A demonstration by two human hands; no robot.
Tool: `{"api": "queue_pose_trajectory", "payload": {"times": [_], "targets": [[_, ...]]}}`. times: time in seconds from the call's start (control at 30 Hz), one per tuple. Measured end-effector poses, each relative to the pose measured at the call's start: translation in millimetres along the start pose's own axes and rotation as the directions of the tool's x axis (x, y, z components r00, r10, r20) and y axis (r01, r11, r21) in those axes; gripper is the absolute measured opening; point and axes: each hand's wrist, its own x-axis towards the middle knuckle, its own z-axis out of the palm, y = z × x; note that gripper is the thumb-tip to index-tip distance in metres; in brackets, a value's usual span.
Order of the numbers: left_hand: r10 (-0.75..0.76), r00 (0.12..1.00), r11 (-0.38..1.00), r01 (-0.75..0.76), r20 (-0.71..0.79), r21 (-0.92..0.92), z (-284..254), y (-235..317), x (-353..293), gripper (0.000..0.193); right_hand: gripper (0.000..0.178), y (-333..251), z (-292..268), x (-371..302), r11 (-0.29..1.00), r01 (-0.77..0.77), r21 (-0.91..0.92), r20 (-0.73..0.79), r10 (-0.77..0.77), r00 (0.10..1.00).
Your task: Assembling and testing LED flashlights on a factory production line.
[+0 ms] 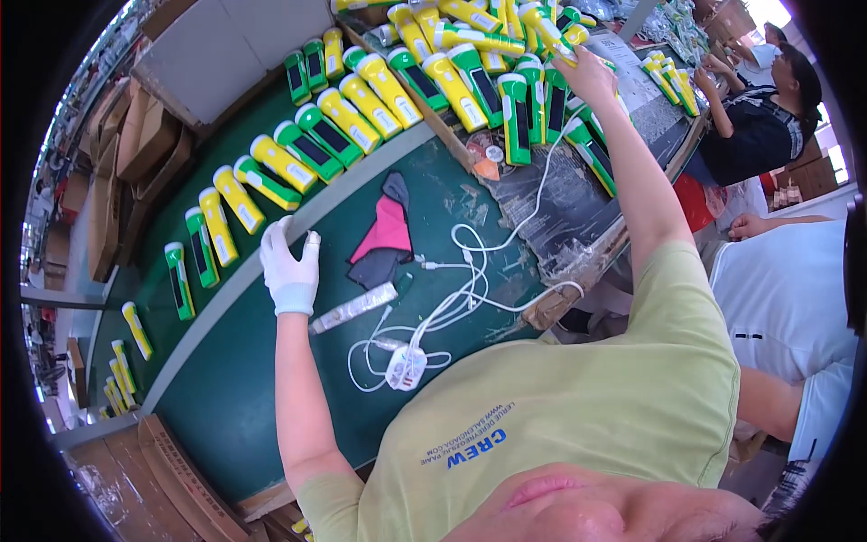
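My left hand [291, 269], in a white glove, is loose with the fingers spread and holds nothing, over the grey rail [212, 312] near the row of yellow and green flashlights [237, 199] lying beyond it. My right hand [591, 79] is stretched up to the far pile, at the lower end of a yellow flashlight [547, 34]; I cannot tell whether my fingers are closed round it. Between my arms, on the green workbench [239, 384], lie a pink-and-grey cloth [388, 230], a flat silvery strip [354, 307] and a white charging block [405, 369], with white cables [470, 294] looping across toward the pile
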Motion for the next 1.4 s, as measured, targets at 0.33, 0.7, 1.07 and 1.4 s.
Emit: {"api": "queue_pose_trajectory", "payload": {"times": [0.33, 0.7, 1.07, 1.4], "targets": [[-0.321, 0.945, 0.861, 0.318, -0.060, 0.398, 23.0, -27.8, 80.9, 0.085, 0.031, 27.2, 9.1, 4.0, 0.942, 0.200, 0.268, -0.184, -0.154, 0.971], [-0.700, 0.648, -0.241, 0.182, 0.300, -0.953, -31.2, -65.1, 48.3, 0.038, 0.016, -24.5, -53.7, -166.7, 0.528, 0.092, 0.844, 0.113, -0.343, 0.933], [-0.006, 0.651, -0.488, 0.661, 0.759, -0.571, -93.3, 30.6, -54.0, 0.044, 0.038, -176.9, -42.8, -240.1, 0.072, -0.216, 0.974, 0.196, -0.745, 0.637], [0.312, 0.950, 0.931, -0.309, -0.015, -0.193, -56.2, 97.4, -58.4, 0.061, 0.048, -181.6, -48.0, -255.6, 0.209, -0.110, 0.972, 0.228, -0.708, 0.668]]}}
